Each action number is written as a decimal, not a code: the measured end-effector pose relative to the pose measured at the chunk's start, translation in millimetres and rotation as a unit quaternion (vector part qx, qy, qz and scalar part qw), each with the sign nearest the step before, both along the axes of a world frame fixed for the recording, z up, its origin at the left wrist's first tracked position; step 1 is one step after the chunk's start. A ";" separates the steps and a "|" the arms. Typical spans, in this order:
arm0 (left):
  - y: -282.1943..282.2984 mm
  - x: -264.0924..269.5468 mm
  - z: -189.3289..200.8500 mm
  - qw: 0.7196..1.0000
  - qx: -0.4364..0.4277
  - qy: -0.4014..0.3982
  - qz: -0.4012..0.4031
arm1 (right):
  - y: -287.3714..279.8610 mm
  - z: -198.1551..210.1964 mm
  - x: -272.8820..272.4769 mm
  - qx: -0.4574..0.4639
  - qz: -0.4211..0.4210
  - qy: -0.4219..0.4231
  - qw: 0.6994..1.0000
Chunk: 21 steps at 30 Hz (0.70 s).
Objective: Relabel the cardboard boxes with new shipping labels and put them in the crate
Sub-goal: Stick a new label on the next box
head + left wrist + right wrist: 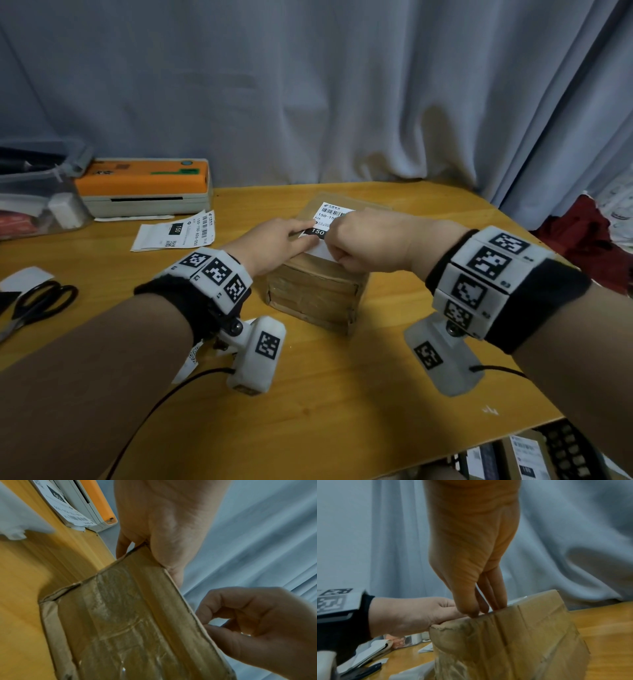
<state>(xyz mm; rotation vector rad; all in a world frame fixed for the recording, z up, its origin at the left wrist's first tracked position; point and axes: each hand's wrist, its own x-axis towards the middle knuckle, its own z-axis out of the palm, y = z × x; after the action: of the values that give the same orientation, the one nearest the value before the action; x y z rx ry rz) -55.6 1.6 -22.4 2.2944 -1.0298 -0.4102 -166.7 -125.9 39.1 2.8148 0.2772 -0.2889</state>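
Note:
A taped cardboard box (317,291) stands at the middle of the wooden table (359,394). On its top lies a white shipping label (334,212) with a barcode and a black "150" patch. My left hand (279,241) lies flat on the box top, its straight fingers pressing on the label's left side. Beside it my right hand (359,240) is curled, pinching the label's near white edge (318,253). In the left wrist view my left hand (163,527) reaches over the box (128,622). In the right wrist view my right hand's fingertips (476,609) meet at the box (513,635) top edge.
An orange label printer (144,185) stands at the back left, with loose printed labels (174,233) in front of it. Black scissors (37,305) lie near the left edge. A clear plastic bin (34,202) sits far left. A crate (561,452) holding labelled boxes is below the table's right corner.

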 end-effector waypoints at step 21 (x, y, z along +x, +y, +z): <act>11.0 -10.2 15.2 0.990 0.127 0.040 -0.047 | -9.6 1.7 3.4 0.103 -0.070 0.014 0.992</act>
<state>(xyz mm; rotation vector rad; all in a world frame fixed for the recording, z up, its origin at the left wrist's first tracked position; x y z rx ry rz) -65.8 12.7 -7.1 2.4337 -1.1024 -0.7021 -163.3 -135.5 40.8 3.0434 0.1222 -0.3494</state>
